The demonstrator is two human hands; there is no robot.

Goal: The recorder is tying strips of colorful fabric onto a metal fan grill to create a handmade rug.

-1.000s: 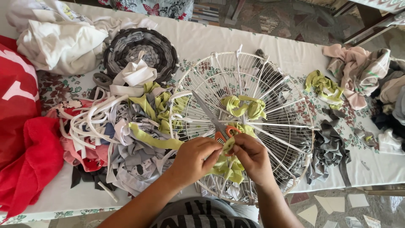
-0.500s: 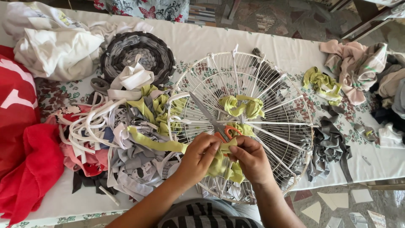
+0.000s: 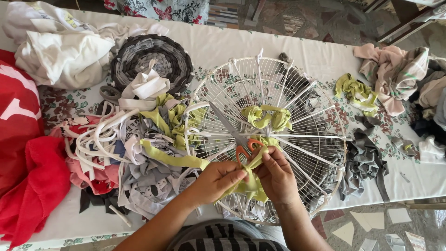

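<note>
A round white wire frame [image 3: 320, 116] lies on the table with yellow-green fabric strips [image 3: 267, 116] knotted at its middle. Orange-handled scissors [image 3: 244, 146] rest on the wires, blades pointing up-left. My left hand [image 3: 216, 179] and my right hand [image 3: 276, 174] meet at the frame's near side, both pinching a yellow-green fabric strip [image 3: 172, 158] that runs left to the scrap pile. The strip bunches under my fingers by the scissor handles.
A heap of white, grey, pink and yellow-green fabric strips [image 3: 130, 148] sits left of the frame. A woven grey round mat [image 3: 151, 58] lies behind it. Red cloth [image 3: 28, 176], white garments [image 3: 60, 46] at left; pink clothes [image 3: 395, 74], grey strips [image 3: 364, 162] at right.
Both hands stay at the frame's near side, working the yellow-green strip; the fingers have shifted slightly and the view has moved a little. Nothing else moved.
</note>
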